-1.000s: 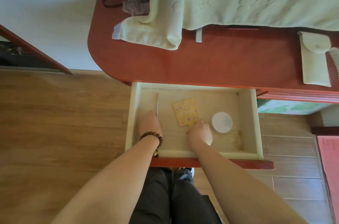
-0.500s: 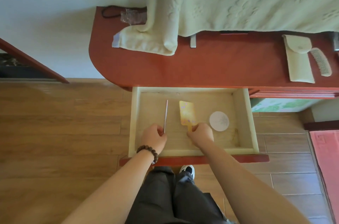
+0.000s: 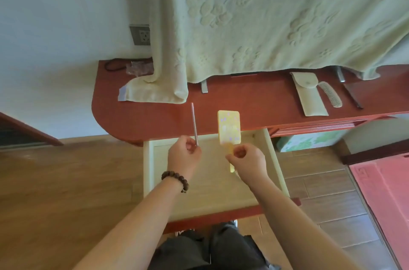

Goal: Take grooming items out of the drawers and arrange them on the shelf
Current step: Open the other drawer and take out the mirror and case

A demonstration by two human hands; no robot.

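My left hand (image 3: 184, 152), with a bead bracelet on the wrist, pinches a thin metal nail file (image 3: 194, 123) that points up over the red shelf (image 3: 254, 110). My right hand (image 3: 247, 160) grips the handle of a yellow flowered paddle brush (image 3: 228, 127), held upright above the front edge of the shelf. Both hands hover over the open pale wooden drawer (image 3: 148, 170). The drawer's inside is largely hidden by my arms.
On the shelf to the right lie a cream pouch (image 3: 309, 97), a pale comb (image 3: 330, 94) and a dark thin tool (image 3: 353, 96). A large pale green towel (image 3: 265, 15) hangs over the shelf's back. A red mat (image 3: 385, 194) lies on the floor at right.
Both hands have risen out of the drawer, lifting the nail file and the yellow brush up toward the shelf. The view has tilted up, and the round white item in the drawer is hidden.
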